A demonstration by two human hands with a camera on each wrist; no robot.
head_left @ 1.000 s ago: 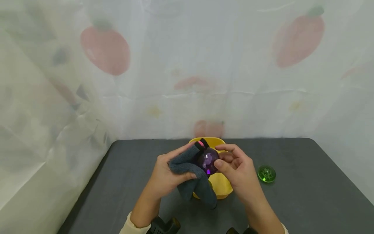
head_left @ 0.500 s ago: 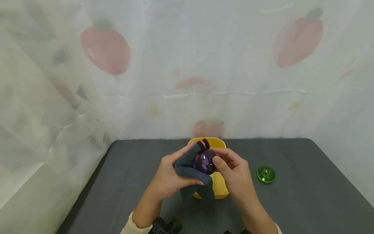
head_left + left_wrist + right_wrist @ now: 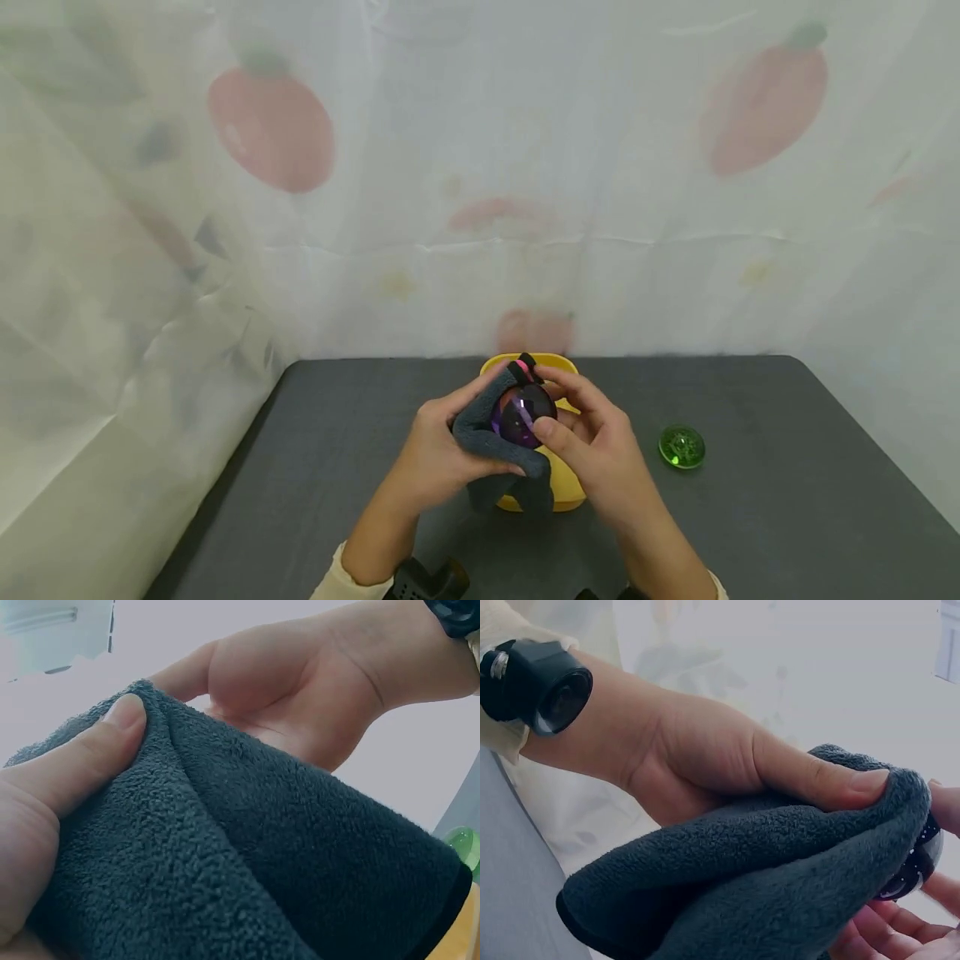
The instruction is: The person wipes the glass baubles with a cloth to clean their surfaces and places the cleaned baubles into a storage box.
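Observation:
A shiny purple ball (image 3: 521, 414) is held between both hands above a yellow bowl (image 3: 564, 490). My left hand (image 3: 438, 450) grips a dark grey cloth (image 3: 487, 437) and presses it against the ball's left side; the thumb pinches the cloth (image 3: 247, 847) in the left wrist view. My right hand (image 3: 596, 446) curls its fingers and thumb round the ball's right side. In the right wrist view the cloth (image 3: 780, 885) covers most of the ball (image 3: 919, 862). A black and pink tag (image 3: 522, 367) sticks up from the cloth.
A green faceted ball (image 3: 682, 446) lies on the dark grey table (image 3: 787, 500) to the right of the hands. A fruit-printed white curtain (image 3: 480, 183) hangs behind and on the left. A black wrist camera (image 3: 544, 686) sits on the left wrist.
Both hands have shifted slightly left and closer together; the right fingers have turned round the purple ball while the cloth stays pressed on it. The green ball has not moved.

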